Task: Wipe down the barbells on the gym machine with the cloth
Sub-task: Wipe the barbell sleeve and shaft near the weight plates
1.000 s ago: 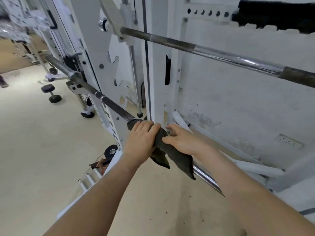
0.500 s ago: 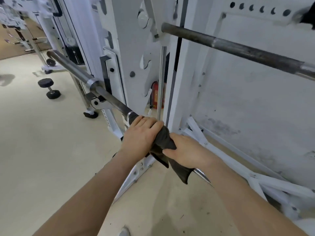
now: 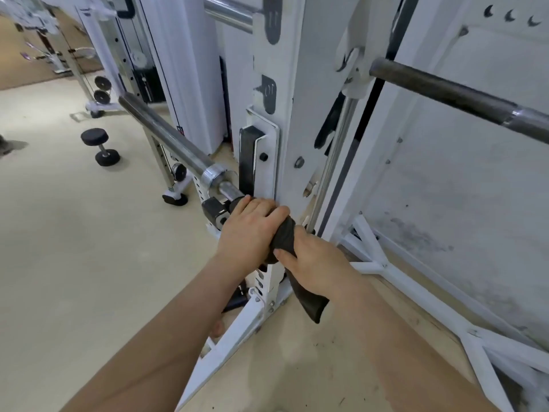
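Both hands, left hand (image 3: 251, 230) and right hand (image 3: 315, 263), clamp the dark cloth (image 3: 285, 236) round the lower barbell (image 3: 166, 138); wiping near the collar, sleeve probably next

The cloth (image 3: 283, 236) wraps the lower barbell (image 3: 166, 144) before the rack upright (image 3: 297, 129). From it, the dumbbell (image 3: 101, 147) lies at 10 o'clock, the upper barbell (image 3: 439, 90) at 2 o'clock.

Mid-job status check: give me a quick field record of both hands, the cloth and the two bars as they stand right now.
left hand: grips the cloth wrapped on the lower barbell, near its collar
right hand: grips the cloth beside the left hand; tail hangs below
lower barbell: sleeve bare, extends leftward
upper barbell: no hand on it
floor: dumbbell at left
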`<state>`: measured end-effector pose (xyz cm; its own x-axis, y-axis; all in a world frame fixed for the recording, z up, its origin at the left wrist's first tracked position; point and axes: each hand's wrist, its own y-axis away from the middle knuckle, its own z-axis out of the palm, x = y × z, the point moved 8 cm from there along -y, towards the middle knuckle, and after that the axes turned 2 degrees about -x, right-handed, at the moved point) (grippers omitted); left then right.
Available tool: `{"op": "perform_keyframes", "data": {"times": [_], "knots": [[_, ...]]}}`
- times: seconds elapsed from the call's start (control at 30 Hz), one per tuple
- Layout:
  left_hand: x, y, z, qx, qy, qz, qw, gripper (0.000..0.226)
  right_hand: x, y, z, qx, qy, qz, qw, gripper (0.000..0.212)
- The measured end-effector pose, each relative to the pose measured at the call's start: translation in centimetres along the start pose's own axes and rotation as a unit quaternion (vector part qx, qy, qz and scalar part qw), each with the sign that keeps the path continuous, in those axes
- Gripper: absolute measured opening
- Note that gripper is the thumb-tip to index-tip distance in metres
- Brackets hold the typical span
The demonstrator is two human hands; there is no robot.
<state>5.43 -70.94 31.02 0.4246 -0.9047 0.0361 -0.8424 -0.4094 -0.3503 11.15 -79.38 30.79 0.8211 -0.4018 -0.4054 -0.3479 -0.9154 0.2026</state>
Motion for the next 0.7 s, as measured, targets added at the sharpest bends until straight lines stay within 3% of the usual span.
{"op": "perform_keyframes", "data": {"times": [0.2, 0.3, 0.4, 0.53, 0.63, 0.7], "knots": [[-1.5, -0.8, -0.8, -0.029, 0.027, 0.014, 0.999, 0.048, -1.8, -2.4, 0.0, -0.025, 0.035, 0.007, 0.999, 0.036], [-2.6, -1.4, -2.2, -0.07, 0.158, 0.003, 0.985, 0.045, -2.3, -2.4, -0.7, -0.101, 0.152, 0.0, 0.983, 0.032], [-4.6, -1.3, -4.9, -0.059, 0.28, -0.049, 0.957, 0.047, -5.1, -2.1, -4.5, -0.065, 0.197, -0.056, 0.977, 0.019], [-10.2, -0.5, -10.9, 0.021, 0.433, -0.152, 0.888, 0.049, -10.8, -2.7, -9.7, 0.014, -0.045, -0.116, 0.992, 0.021], [-16.2, -0.2, -14.2, 0.023, 0.54, -0.17, 0.824, 0.045, -14.9, -5.6, -11.3, 0.045, -0.325, -0.131, 0.936, 0.018], [-19.8, -0.2, -14.8, -0.035, 0.573, -0.167, 0.801, 0.046, -17.4, -8.3, -11.8, 0.085, -0.381, -0.129, 0.911, 0.016]]}}
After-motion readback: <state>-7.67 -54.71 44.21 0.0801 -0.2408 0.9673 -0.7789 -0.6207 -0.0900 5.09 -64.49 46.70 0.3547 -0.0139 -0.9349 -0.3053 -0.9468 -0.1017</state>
